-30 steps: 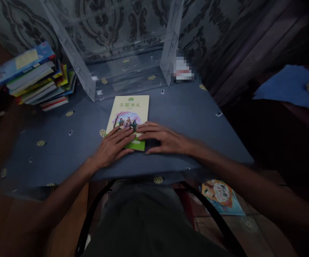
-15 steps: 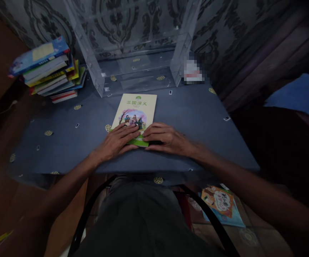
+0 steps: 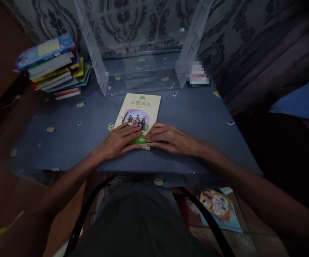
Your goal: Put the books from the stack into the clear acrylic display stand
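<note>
A cream book (image 3: 151,107) with a green title and a coloured picture lies face up on the cloth-covered table. My left hand (image 3: 119,141) rests flat across the lower left of its cover, fingers stretched out and a little apart. At the lower right corner, my right hand (image 3: 167,138) pinches the cover's edge, fingers on top and thumb beneath. That corner is slightly raised, and a sliver of pages shows below it. Part of the cover picture and the book's lower edge are hidden by my hands.
A clear acrylic rack (image 3: 143,73) stands behind the book, against the patterned wall. To the left is an uneven stack of books (image 3: 55,67). A blurred-out item (image 3: 199,75) sits right of the rack. Another book (image 3: 220,208) lies on the floor below.
The cover's lower right corner has lifted a little in my right hand, and page edges now show under it. The view has shifted slightly. My left hand stays flat on the book.
</note>
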Tool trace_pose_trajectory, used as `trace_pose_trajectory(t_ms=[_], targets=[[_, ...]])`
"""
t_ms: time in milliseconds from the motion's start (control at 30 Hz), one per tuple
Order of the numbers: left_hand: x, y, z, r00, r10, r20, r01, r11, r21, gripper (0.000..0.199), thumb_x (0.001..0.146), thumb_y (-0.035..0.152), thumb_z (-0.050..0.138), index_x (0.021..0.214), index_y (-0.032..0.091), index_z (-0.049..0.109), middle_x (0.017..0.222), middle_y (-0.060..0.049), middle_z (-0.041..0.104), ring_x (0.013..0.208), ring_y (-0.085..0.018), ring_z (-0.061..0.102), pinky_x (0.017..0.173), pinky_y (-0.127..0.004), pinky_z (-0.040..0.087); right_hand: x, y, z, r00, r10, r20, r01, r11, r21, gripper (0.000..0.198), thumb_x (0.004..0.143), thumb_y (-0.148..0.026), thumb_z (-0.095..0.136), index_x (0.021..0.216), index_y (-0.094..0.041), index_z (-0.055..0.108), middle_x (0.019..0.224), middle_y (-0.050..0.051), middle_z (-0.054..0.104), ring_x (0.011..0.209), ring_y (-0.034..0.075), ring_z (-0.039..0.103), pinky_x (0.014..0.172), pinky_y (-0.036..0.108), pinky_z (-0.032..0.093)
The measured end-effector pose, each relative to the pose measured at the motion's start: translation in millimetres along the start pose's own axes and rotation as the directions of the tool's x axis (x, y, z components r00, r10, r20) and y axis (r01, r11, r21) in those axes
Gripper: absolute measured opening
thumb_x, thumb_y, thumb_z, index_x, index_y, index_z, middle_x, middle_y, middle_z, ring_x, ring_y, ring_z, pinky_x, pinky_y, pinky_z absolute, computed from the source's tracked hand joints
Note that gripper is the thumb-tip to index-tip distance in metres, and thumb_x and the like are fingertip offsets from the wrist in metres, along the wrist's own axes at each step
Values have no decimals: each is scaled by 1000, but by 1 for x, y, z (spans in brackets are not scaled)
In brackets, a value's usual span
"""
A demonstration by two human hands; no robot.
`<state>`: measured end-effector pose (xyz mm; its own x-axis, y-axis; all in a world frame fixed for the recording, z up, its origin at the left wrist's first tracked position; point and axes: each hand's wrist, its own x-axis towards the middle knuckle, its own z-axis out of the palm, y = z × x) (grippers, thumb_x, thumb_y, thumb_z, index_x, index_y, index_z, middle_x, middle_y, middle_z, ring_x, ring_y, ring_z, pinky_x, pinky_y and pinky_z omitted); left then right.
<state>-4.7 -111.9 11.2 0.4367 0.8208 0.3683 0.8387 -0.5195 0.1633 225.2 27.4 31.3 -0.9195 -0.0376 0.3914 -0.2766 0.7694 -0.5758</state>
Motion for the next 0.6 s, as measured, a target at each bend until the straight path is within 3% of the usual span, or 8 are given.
trace_pose_trajectory(t_ms=[267,600], targets=[[0,0,1,1000,2,-20,-2,1000,16,45,102,48,50,136,20,57,140,-10,65,132,-22,60,117,-46,43,0,0,-1,1000,17,22,-17,1000,-4,40,107,-39,42,102,-18,76,98,10,74,98,22,63,89,39,53],[-1,0,-1,999,-34,37,34,999,-10,48,102,52,49,138,21,57,143,-10,63,135,-22,57,120,-48,39,-6,1,3,1000,21,0,-21,1000,-8,33,105,-37,50,110,-17,75,106,11,75,105,23,64,94,42,52]])
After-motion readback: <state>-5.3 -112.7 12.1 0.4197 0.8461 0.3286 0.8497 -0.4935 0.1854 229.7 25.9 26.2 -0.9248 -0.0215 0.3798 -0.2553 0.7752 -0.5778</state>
